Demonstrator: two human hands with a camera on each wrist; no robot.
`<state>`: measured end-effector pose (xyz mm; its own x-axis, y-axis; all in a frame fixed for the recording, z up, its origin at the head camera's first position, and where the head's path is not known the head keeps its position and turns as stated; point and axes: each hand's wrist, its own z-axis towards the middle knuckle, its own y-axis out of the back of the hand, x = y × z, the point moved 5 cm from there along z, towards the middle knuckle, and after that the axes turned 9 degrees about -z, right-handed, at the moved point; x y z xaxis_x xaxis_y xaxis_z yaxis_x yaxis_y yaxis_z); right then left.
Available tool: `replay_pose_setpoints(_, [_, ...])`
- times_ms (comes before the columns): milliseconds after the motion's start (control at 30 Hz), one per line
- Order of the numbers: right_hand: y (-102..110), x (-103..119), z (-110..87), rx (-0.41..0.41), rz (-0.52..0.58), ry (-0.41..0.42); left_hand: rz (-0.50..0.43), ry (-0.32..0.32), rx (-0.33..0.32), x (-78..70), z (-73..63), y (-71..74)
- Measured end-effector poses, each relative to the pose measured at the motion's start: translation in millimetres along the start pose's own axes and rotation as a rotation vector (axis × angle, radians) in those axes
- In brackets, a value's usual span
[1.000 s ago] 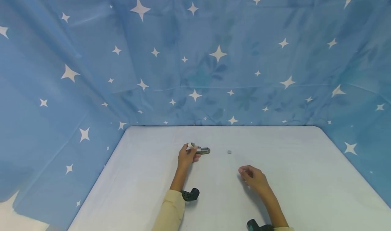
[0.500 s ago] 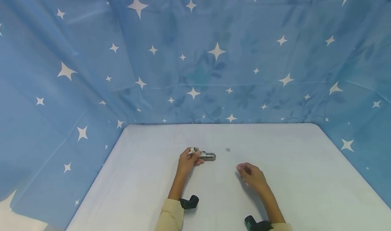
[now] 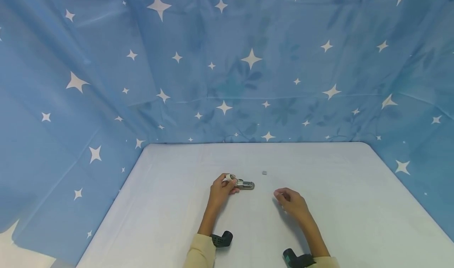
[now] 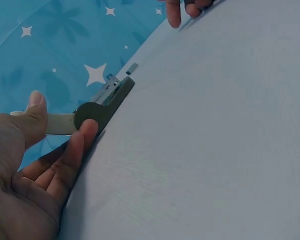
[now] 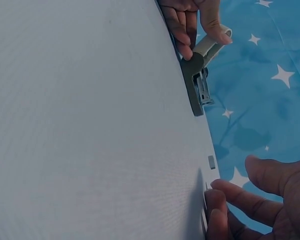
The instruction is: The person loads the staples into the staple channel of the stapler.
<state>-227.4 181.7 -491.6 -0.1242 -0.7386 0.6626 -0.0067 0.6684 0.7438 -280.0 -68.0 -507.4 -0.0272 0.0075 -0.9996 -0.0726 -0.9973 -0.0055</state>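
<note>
A small stapler [image 3: 245,185] with a green base and a cream top cover is spread apart, its metal staple channel exposed. My left hand [image 3: 219,192] holds it near the hinge; in the left wrist view the thumb lies at the cream cover [image 4: 61,125] and the fingertips at the green base [image 4: 121,94]. Beyond the stapler, a small grey block [image 3: 264,172], looking like a strip of staples, lies on the table. My right hand [image 3: 293,204] hovers low over the table, fingers loosely bent. In the right wrist view its thumb is apart from the fingers, with nothing visibly held.
The white table [image 3: 170,181] has rounded far corners. Behind it and along its sides hangs a blue curtain [image 3: 198,75] with white stars. A dark camera [image 3: 222,239] sits on the left wrist, another camera [image 3: 297,259] on the right.
My left hand has brought the stapler slightly nearer and to the right, turning it a little. The right hand has stayed almost still. The head view has shifted slightly.
</note>
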Motion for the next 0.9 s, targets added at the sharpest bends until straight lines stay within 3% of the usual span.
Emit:
replay_pose_setpoints(433, [1.8,2.5,3.7,0.004,-0.03,0.01,0.209,-0.085,-0.012,1.2,1.6,-0.7])
replay_pose_setpoints(700, [-2.4,0.4,3.5,0.021,-0.013,-0.009,0.145,-0.102,0.006,0.8,-0.7,-0.5])
replay_pose_setpoints(900, [-0.6,2.1,3.0,0.032,-0.015,-0.022,0.152,-0.104,0.008,4.3,2.0,-1.9])
